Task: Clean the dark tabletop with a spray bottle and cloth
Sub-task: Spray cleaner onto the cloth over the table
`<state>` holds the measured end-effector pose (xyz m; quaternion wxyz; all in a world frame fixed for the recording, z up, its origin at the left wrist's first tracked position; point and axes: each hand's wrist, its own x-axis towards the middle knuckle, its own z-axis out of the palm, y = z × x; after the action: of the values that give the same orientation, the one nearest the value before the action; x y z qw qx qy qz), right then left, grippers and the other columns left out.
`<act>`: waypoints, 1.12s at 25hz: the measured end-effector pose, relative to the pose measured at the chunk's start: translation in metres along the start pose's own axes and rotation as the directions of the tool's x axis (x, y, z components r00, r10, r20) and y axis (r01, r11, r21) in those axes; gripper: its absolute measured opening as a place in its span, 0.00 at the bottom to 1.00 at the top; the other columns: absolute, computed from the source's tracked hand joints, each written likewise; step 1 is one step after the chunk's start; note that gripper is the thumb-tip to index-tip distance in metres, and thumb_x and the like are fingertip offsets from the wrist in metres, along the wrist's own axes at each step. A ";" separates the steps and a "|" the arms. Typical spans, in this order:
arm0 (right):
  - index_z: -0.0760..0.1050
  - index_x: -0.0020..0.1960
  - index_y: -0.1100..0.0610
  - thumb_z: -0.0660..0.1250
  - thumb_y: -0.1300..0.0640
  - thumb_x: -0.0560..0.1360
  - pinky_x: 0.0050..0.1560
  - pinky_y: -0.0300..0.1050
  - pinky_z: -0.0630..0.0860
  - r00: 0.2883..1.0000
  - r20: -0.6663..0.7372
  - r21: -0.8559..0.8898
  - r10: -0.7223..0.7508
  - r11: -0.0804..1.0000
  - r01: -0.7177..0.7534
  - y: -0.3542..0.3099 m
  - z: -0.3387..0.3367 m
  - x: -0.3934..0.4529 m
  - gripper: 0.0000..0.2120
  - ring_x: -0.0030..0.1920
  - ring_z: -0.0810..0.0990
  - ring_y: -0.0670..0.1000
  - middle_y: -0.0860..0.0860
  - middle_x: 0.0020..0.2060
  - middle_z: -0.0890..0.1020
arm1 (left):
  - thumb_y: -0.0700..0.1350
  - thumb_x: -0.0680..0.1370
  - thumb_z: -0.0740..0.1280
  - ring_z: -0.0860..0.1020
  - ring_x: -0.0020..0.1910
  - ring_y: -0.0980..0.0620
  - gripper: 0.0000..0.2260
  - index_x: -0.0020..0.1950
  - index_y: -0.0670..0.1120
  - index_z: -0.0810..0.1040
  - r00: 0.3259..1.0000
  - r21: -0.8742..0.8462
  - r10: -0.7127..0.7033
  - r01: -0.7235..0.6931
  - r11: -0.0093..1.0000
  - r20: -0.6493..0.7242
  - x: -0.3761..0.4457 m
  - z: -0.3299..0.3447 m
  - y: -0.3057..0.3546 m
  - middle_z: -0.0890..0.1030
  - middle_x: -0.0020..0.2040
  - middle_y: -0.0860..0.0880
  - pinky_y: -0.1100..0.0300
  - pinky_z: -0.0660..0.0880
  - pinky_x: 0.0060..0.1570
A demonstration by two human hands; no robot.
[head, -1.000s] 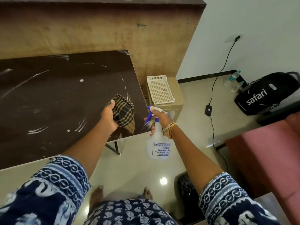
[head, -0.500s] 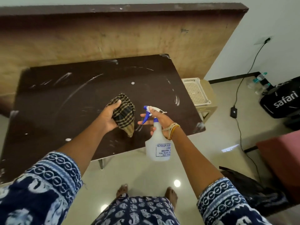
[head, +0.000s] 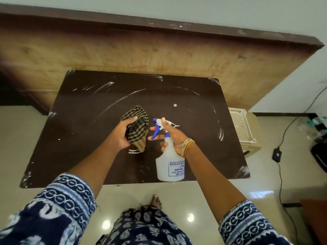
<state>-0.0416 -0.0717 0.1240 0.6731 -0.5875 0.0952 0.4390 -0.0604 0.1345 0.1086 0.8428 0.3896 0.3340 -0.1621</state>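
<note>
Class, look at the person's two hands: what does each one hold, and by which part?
The left hand grips the bunched checked cloth by its side; the right hand holds the spray bottle by its neck.

We see even, soft indoor light, ceiling-lamp glare spots on the glossy floor (head: 190, 217), and wide-angle bending at the edges.
</note>
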 end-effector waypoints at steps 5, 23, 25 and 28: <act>0.79 0.58 0.59 0.57 0.33 0.76 0.32 0.41 0.72 0.999 0.011 -0.132 0.040 0.990 -0.039 -0.031 0.003 0.019 0.31 0.26 0.68 0.47 0.60 0.54 0.83 | 0.50 0.79 0.66 0.81 0.56 0.43 0.16 0.62 0.42 0.79 0.998 -0.026 0.041 -0.042 0.999 -0.037 0.018 -0.011 0.019 0.82 0.59 0.40 0.43 0.74 0.62; 0.78 0.52 0.61 0.57 0.36 0.78 0.29 0.41 0.72 0.976 -0.177 -0.257 -0.130 0.963 0.082 -0.054 0.036 0.068 0.28 0.24 0.69 0.48 0.59 0.44 0.85 | 0.51 0.80 0.62 0.83 0.47 0.45 0.15 0.53 0.41 0.82 0.999 0.111 -0.009 0.003 0.994 0.050 0.059 0.004 0.097 0.85 0.49 0.42 0.51 0.78 0.51; 0.79 0.54 0.61 0.55 0.36 0.79 0.29 0.41 0.72 0.972 -0.188 -0.228 -0.139 0.969 0.094 -0.056 0.034 0.068 0.29 0.24 0.69 0.48 0.58 0.48 0.85 | 0.50 0.77 0.64 0.82 0.44 0.45 0.14 0.52 0.41 0.81 0.993 0.131 -0.061 0.048 0.990 0.097 0.061 0.000 0.098 0.84 0.47 0.42 0.52 0.78 0.48; 0.79 0.56 0.62 0.55 0.36 0.79 0.29 0.41 0.72 0.966 -0.202 -0.213 -0.161 0.970 0.117 -0.058 0.028 0.067 0.30 0.26 0.70 0.49 0.59 0.48 0.85 | 0.45 0.73 0.67 0.82 0.49 0.44 0.17 0.59 0.40 0.79 0.978 0.065 -0.085 0.074 0.995 0.192 0.065 -0.008 0.090 0.82 0.53 0.41 0.52 0.80 0.49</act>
<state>0.0284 -0.0104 0.1304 0.6257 -0.7017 0.0825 0.3306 0.0316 0.1979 0.1096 0.8527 0.3823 0.2605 -0.2427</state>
